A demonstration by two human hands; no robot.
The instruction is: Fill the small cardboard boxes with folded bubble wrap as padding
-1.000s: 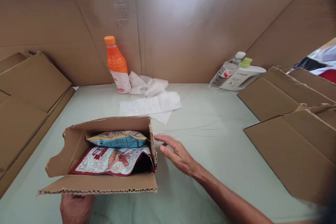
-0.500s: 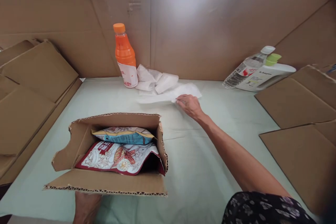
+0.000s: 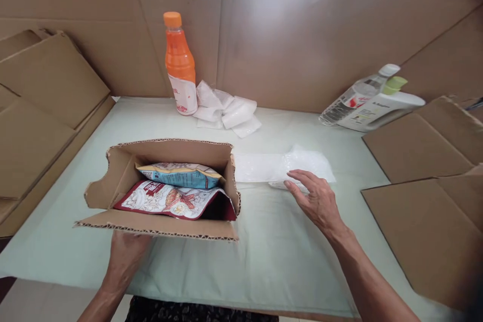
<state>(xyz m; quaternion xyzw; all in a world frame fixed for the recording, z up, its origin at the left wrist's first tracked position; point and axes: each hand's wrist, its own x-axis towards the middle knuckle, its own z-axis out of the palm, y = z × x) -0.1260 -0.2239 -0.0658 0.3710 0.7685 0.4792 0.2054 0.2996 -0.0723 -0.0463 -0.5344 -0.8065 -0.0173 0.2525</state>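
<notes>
Furthest out beyond the left hand (image 3: 126,254), flattened cardboard sheets (image 3: 45,110) lean in a stack along the table (image 3: 264,261) edge. That hand presses against the near wall of the open cardboard box (image 3: 162,191); its fingers are hidden under the front flap, so how far it is closed cannot be told. Inside the box, just above this hand, lie two snack bags, a blue one (image 3: 181,175) over a red one (image 3: 169,200), so packing looks begun, with padding and closing left. Beyond the box stand an orange bottle (image 3: 180,63) and crumpled wrap (image 3: 226,110). The right hand (image 3: 315,201) lies flat, fingers spread and loosely extended, its fingertips resting on a bubble wrap sheet (image 3: 279,166) lying on the table just right of the box, not gripped. Further right are a clear bottle (image 3: 350,98), a white bottle (image 3: 381,108) and more cardboard (image 3: 422,206).
</notes>
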